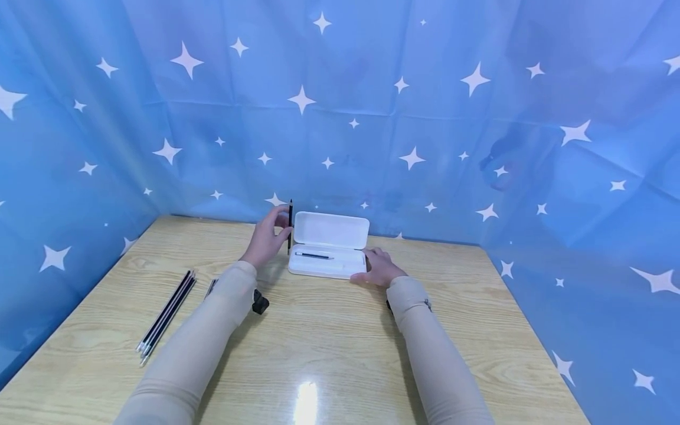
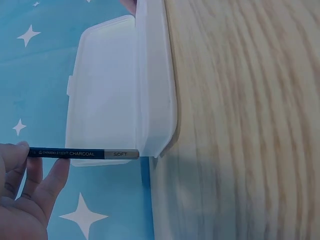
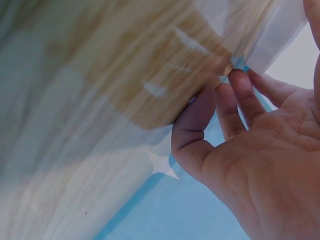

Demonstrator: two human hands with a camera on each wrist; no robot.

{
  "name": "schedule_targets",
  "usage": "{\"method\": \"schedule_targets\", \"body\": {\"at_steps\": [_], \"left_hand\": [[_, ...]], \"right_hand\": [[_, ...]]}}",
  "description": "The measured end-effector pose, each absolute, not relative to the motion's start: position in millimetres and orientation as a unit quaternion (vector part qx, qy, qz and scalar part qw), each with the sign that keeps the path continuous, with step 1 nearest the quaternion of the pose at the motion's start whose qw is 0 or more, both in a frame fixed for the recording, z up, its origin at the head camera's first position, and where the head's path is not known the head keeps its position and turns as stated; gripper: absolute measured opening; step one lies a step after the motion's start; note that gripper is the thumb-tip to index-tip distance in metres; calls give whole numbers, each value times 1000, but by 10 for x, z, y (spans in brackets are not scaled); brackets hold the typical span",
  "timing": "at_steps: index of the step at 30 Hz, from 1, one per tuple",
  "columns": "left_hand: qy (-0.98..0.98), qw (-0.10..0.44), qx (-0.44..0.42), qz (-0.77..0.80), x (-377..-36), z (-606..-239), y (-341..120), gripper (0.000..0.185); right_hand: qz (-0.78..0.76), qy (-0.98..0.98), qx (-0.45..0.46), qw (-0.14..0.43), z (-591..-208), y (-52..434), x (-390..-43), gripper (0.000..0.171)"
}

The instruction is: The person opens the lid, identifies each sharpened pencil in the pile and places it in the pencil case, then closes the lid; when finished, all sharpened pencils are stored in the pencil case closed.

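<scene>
In the head view a white pencil case lies open on the table, its lid tilted up at the back. One dark pencil with a pale end rests inside it. My left hand pinches a black charcoal pencil between thumb and fingers at the case's left end. That pencil stands upright, point up, and its lower end reads SOFT in the left wrist view. At the case's right end, my right hand holds the corner, thumb along the front edge and fingers curled behind the side.
Several dark pencils lie in a bunch on the table at the left. Another small item is partly hidden behind my left sleeve. A blue star-patterned curtain hangs right behind the table's back edge.
</scene>
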State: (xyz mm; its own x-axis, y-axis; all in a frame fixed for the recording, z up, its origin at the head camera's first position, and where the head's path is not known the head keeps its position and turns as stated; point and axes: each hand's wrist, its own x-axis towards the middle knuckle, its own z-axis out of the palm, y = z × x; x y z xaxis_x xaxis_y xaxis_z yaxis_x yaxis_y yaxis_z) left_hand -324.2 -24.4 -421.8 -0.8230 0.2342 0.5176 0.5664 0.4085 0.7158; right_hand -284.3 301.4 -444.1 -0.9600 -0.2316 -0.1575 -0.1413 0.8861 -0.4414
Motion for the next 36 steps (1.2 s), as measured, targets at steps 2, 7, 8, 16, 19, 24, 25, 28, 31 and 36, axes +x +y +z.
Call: {"method": "schedule_targets", "body": {"at_steps": [2,7,8,16,19,24,25,28,31,36], "left_hand": [[-821,168,-242,-489,-3255,-4222,-227,43],[-823,164,-234,-491,-3278,-4219,-197,42],[-823,165,-231,-492,-3283,-4217,-195,42],[-813,178,-226,-505,-3350,-4221,-156,43],[-806,182,-227,-516,-3364,-4231,-124,42],[-805,181,-227,-517,-3377,-4253,-70,41],[-806,181,-227,-515,-3382,-4260,-64,40],[-807,184,-228,-512,-3400,-4290,-55,39],[-808,185,-229,-511,-3424,-4338,-52,38],[-806,179,-223,-519,-3452,-4415,-44,38]], "right_hand": [[-217,966,-96,102,-4444,3012,-2847,92],[-217,966,-95,103,-4458,3017,-2861,93],[-219,965,-98,102,-4458,3020,-2864,93],[-228,962,-106,104,-4455,3048,-2870,91],[-233,961,-105,109,-4452,3054,-2862,93],[-231,961,-102,112,-4443,3042,-2854,93],[-230,962,-101,111,-4441,3040,-2855,93],[-232,961,-100,108,-4432,3032,-2854,92],[-233,961,-100,109,-4430,3029,-2855,92],[-230,962,-95,111,-4431,3022,-2848,93]]}}
